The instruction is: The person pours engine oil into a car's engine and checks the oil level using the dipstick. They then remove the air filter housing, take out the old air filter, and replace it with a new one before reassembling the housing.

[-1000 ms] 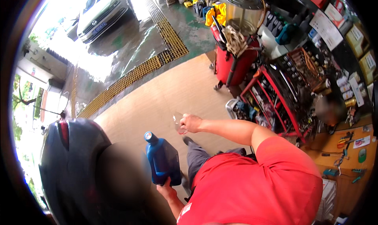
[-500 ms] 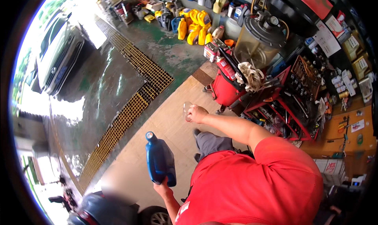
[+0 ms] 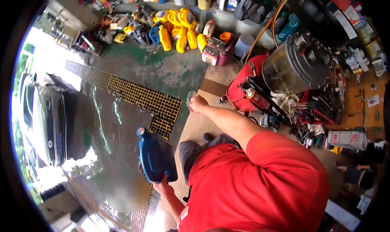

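Left of centre, the blue jug (image 3: 157, 161) gripped low by the left hand (image 3: 162, 186) is best kept steady, a clear object (image 3: 189, 99) being held mid-frame by the right hand (image 3: 199, 104).

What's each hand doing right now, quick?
Left hand: holding a boxy blue plastic jug near its base.
Right hand: holding a clear, rounded object, kind unclear.

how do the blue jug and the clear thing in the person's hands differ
The blue jug is strongly coloured; the clear thing is see-through. The jug is much bigger than the clear thing. The left hand holds the jug near its base; the right hand holds the clear thing. Both are hand-held.
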